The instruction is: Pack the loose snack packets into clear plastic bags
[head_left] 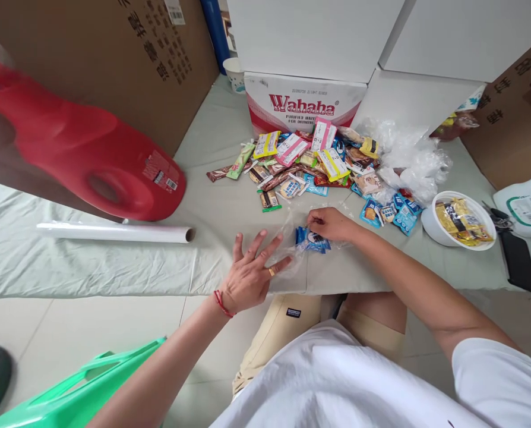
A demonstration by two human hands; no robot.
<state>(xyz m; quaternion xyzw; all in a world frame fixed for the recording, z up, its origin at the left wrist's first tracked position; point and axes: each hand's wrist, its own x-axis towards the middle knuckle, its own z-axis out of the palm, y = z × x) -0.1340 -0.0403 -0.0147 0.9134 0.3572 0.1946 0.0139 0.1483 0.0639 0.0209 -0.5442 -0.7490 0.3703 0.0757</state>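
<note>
My left hand [250, 273] lies with its fingers spread over clear plastic film [285, 255] near the table's front edge. A small pile of blue snack packets [312, 239] rests on the film, just right of my left fingertips. At the top edge of that pile is my right hand [330, 224], fingers curled and pressed together; what they pinch is hidden. Beyond my hands spreads a heap of mixed wrapped snacks [292, 148]. Several more blue packets [403, 214] lie to the right of my right hand.
A white bowl [435, 223] of yellow packets stands right, beside keys [499, 220] and a black phone [519, 258]. Crumpled clear bags [410, 154] lie by the Wahaha box [305, 104]. Left are a red jug [100, 142] and a film roll [114, 232]; a green stool [87, 386] stands below.
</note>
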